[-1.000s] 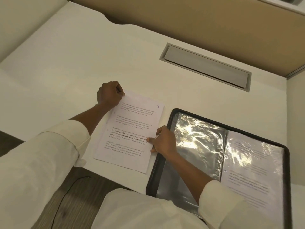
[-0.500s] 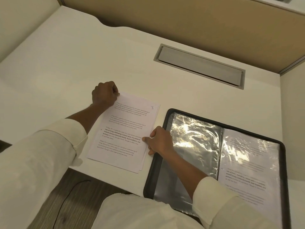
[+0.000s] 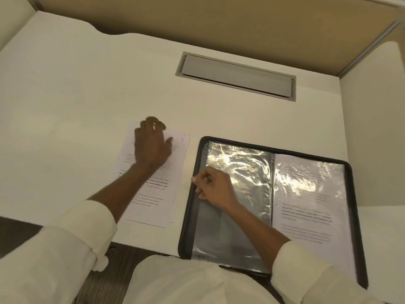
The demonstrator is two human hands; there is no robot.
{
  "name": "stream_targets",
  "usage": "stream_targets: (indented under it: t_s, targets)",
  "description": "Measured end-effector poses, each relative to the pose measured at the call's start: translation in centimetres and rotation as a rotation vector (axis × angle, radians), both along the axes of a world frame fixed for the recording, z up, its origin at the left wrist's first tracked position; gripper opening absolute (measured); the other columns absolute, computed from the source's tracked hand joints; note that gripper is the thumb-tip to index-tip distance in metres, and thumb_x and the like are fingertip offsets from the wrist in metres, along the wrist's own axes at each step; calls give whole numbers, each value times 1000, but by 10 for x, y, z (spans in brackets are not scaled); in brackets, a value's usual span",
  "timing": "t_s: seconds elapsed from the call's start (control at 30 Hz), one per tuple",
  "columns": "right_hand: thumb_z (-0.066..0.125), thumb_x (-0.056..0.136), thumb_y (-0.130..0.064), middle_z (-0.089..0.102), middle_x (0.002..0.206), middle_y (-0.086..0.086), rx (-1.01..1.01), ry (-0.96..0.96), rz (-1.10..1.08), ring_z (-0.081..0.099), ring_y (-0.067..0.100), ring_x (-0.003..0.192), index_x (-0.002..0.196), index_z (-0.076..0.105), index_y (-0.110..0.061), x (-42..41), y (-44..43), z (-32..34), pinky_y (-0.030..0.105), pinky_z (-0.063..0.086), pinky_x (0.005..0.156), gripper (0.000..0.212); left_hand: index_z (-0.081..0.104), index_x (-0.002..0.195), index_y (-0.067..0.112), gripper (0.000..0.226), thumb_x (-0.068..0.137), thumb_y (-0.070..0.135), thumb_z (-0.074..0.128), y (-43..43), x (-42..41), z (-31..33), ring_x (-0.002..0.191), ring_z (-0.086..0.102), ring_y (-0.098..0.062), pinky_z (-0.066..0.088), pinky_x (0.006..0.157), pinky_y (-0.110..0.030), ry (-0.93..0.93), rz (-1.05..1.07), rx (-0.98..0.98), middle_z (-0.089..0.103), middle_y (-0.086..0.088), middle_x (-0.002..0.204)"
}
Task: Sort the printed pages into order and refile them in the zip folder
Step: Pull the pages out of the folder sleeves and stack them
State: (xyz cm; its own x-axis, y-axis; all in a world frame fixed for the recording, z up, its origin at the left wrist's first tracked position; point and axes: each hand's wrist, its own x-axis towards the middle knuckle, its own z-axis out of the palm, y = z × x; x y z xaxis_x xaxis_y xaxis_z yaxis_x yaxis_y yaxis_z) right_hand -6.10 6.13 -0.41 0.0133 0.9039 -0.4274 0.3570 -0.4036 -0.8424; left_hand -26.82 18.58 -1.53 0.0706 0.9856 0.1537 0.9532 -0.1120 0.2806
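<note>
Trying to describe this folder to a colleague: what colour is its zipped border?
Black. The head view shows it best, along the left edge of the zip folder.

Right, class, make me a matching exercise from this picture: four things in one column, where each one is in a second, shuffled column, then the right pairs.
Things
1. left hand
2. right hand
3. loose printed pages
4. grey hatch

Places
A. set into the desk, on its far side
B. at the left edge of the zip folder
C. resting on the printed pages
D. lying on the desk, left of the folder

Pairs: 1-C; 2-B; 3-D; 4-A
</note>
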Motion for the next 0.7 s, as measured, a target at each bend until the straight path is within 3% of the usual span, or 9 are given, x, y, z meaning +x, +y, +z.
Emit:
stream_targets:
  t_s: [0.1,0.27,0.47,0.6,0.7]
  targets:
    - [79,95,-28,76,74,0,86,-43,-139,75,20,64,88,70,-19,45,-15,-3,51,65,67,15,66,114,6,33,90,26,77,-40,59,0,114,55,-36,45,93,-48,-106,-130,-26,58,-17,128]
    - [79,91,-34,72,82,-14,290,-359,-311,70,4,78,85,70,-30,132,-42,-11,42,61,76,12,70,110,12,29,89,30,78,-104,150,-5,128,53,-32,45,105,-49,-159,-395,-91,60,-11,135]
    - [82,89,-30,63,106,-9,398,-590,-345,62,12,99,102,70,-27,211,-81,-20,45,58,78,18,69,109,12,35,87,36,79,-152,229,-12,125,55,-30,49,100,-47,-127,-586,-138,62,-9,131]
    - [82,87,-42,57,138,5,342,-752,-276,49,25,129,130,65,-18,252,-105,-31,49,54,98,52,68,117,10,43,91,43,76,-171,263,-13,128,55,-30,49,103,-44,-100,-625,-164,61,-9,134]
    - [75,87,-63,37,163,15,215,-839,-232,33,33,148,153,47,-9,279,-120,-40,52,36,119,90,63,130,9,53,96,49,68,-180,283,-11,138,48,-30,42,113,-44,-42,-623,-215,54,-11,147]
